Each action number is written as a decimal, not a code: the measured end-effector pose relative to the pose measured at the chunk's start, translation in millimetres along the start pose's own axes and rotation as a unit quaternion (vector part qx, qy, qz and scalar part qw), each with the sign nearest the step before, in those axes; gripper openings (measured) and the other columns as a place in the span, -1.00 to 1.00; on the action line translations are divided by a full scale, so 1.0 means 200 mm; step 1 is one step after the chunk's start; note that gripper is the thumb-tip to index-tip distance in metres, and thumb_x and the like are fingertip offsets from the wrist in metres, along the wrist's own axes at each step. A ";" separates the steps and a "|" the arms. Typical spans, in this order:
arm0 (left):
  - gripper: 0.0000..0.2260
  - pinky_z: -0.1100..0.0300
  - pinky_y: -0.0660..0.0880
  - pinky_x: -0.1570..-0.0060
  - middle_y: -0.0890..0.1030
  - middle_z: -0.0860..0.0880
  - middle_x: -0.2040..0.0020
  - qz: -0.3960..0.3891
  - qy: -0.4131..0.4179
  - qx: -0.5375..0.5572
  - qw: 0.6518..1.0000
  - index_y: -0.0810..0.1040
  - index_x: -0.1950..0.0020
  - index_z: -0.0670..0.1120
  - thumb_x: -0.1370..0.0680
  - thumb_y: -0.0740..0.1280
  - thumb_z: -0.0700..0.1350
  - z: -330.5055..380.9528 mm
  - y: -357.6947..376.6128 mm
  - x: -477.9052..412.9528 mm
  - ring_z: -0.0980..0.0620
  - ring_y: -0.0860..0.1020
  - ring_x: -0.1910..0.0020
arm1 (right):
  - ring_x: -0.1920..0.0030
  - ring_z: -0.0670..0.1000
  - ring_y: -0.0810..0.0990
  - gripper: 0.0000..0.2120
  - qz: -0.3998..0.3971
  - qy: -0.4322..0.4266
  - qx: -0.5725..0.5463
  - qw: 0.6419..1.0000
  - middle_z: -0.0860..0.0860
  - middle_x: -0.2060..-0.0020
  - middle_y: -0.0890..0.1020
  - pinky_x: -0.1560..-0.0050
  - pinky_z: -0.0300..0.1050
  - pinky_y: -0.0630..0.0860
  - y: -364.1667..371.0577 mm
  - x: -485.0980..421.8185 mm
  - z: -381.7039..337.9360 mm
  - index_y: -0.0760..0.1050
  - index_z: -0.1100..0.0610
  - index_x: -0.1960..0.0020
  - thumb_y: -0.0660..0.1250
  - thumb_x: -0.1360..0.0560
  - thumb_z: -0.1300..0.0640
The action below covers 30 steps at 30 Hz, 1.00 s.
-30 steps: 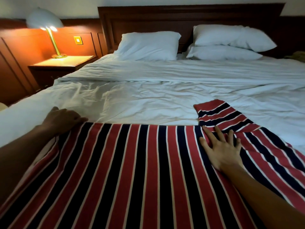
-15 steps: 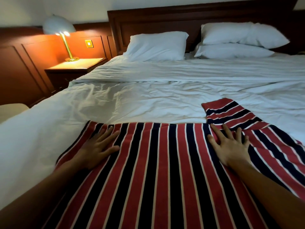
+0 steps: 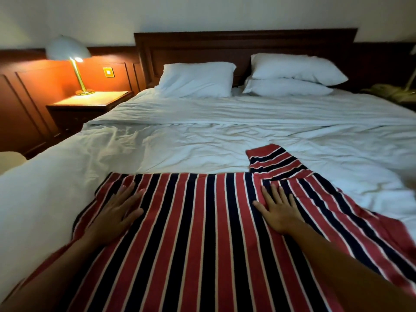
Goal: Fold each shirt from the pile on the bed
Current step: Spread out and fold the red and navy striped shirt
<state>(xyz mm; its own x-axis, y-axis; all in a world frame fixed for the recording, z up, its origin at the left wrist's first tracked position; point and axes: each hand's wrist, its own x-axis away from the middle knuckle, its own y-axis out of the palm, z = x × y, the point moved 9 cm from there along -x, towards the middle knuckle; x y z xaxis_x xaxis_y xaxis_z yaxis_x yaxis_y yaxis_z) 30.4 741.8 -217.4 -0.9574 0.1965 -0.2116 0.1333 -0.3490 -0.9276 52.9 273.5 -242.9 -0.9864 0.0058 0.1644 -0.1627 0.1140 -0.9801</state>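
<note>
striped shirt (image 3: 198, 233) lies spread flat on the bed (image 3: 202, 143), near edge | your left hand (image 3: 117, 212) rests flat on its left part, fingers straight | your right hand (image 3: 278, 208) rests flat near the sleeve (image 3: 274, 159), fingers spread

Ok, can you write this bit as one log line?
shirt: spread on bed | left hand: flat on shirt | right hand: flat on shirt

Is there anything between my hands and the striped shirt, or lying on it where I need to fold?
Nothing visible. The left hand and right hand both rest flat, fingers spread, directly on the red, navy and white striped shirt, and nothing else lies on its cloth.
</note>
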 end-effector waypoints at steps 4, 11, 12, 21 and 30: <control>-0.44 -0.12 -0.13 -0.54 -0.20 0.43 -0.53 -0.167 -0.089 -0.096 0.977 -0.19 -0.48 0.49 -0.51 -0.10 0.47 -0.08 0.09 0.25 0.01 -0.24 -0.58 | -0.57 0.07 -0.32 -0.19 -0.017 -0.006 -0.002 1.000 0.01 -0.57 -0.28 -0.53 0.10 -0.31 -0.01 0.33 0.05 -0.31 -0.14 -0.57 -0.41 -0.40 -0.46; -0.47 -0.27 0.01 -0.52 0.20 -0.03 -0.61 -0.078 -0.222 -0.085 0.968 0.22 -0.59 0.07 -0.67 -0.05 0.24 0.39 -0.05 0.42 -0.23 0.15 -0.57 | -0.59 0.12 -0.22 -0.23 -0.002 0.032 0.013 0.999 0.07 -0.60 -0.17 -0.57 0.10 -0.22 0.00 0.84 0.22 -0.27 -0.15 -0.58 -0.37 -0.45 -0.44; -0.46 -0.19 -0.07 -0.55 0.14 0.04 -0.62 -0.066 -0.165 -0.027 0.984 0.18 -0.61 0.10 -0.67 -0.03 0.27 0.60 -0.02 0.44 -0.15 0.08 -0.60 | -0.59 0.11 -0.22 -0.27 -0.001 0.035 0.014 0.999 0.07 -0.60 -0.17 -0.57 0.11 -0.22 0.00 0.90 0.23 -0.27 -0.15 -0.58 -0.34 -0.49 -0.43; -0.36 -0.02 -0.29 -0.55 -0.12 0.21 -0.62 -0.167 -0.011 -0.026 0.986 -0.04 -0.57 0.37 -0.49 -0.18 0.49 1.13 0.15 0.82 0.11 -0.20 -0.60 | -0.58 0.22 -0.09 -0.14 0.019 0.104 0.033 0.994 0.13 -0.60 -0.08 -0.55 0.20 -0.08 -0.06 1.30 0.65 -0.19 -0.23 -0.59 -0.46 -0.35 -0.51; -0.34 -0.21 -0.28 -0.53 -0.05 0.30 -0.60 -0.270 -0.018 0.084 0.959 0.10 -0.51 0.46 -0.44 0.21 0.49 1.15 -0.01 1.05 0.06 -0.19 -0.61 | -0.54 0.24 0.11 -0.08 0.029 0.048 0.000 0.998 0.07 -0.56 0.19 -0.49 0.33 0.01 -0.15 1.51 0.47 0.18 -0.16 -0.54 -0.33 -0.36 -0.59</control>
<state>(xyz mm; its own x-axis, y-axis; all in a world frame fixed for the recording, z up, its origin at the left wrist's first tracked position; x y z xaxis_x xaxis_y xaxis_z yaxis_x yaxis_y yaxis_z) -228.8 573.8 -189.2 -0.8835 0.3601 0.2997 -0.4254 -0.3486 -0.8352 -241.8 178.7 -175.0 -0.9872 0.1073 0.1175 -0.1056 0.1109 -0.9882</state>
